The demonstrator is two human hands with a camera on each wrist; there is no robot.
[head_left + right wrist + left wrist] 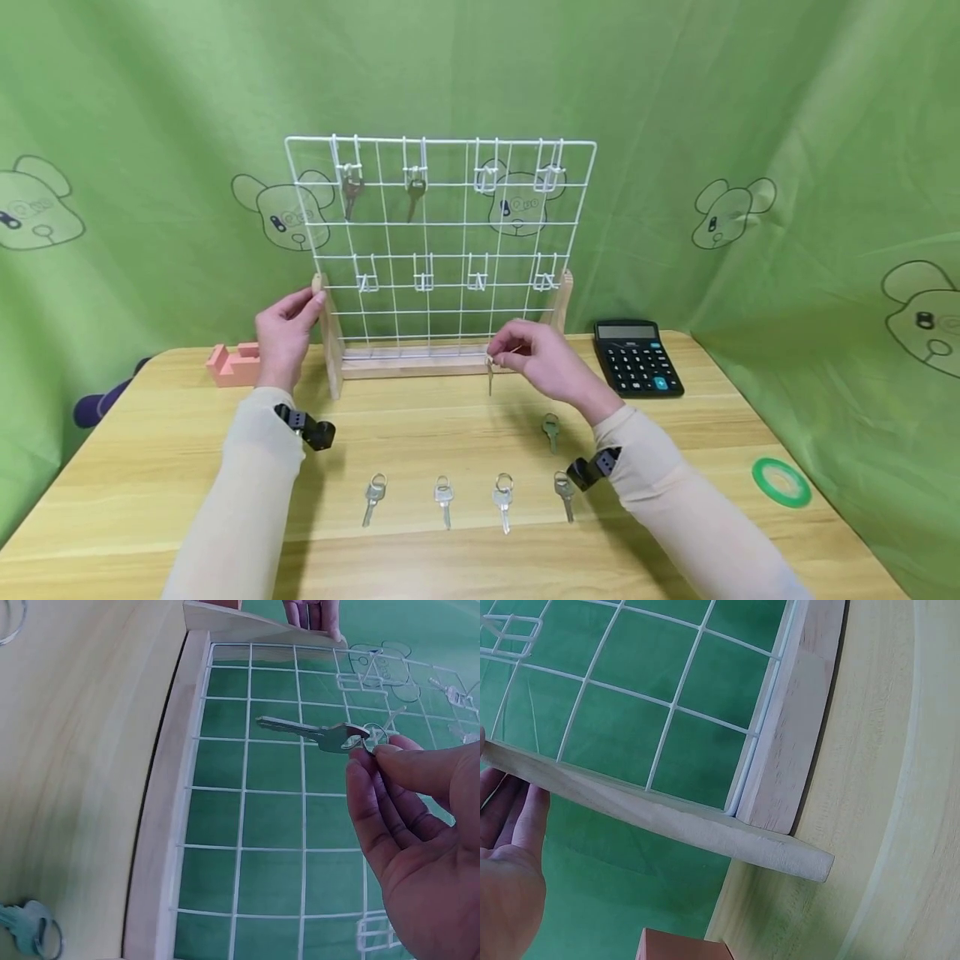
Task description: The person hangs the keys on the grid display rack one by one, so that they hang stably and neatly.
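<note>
A white wire grid rack (440,223) stands in a wooden frame, with hooks in two rows. Two keys, a left one (351,194) and a right one (415,197), hang on the upper left hooks. My left hand (287,332) grips the top of the left wooden upright (667,817) between thumb and fingers. With thumb and fingertips my right hand (542,360) pinches the ring of a silver key (307,731), whose blade hangs down in front of the rack's lower rail. Below that hand a single key (551,432) lies on the table.
Several ringed keys, one of them a silver key (444,500), lie in a row nearer the front. A black calculator (637,358) sits right of the rack, a green tape roll (763,483) near the right edge. A pink block (234,368) is at the left.
</note>
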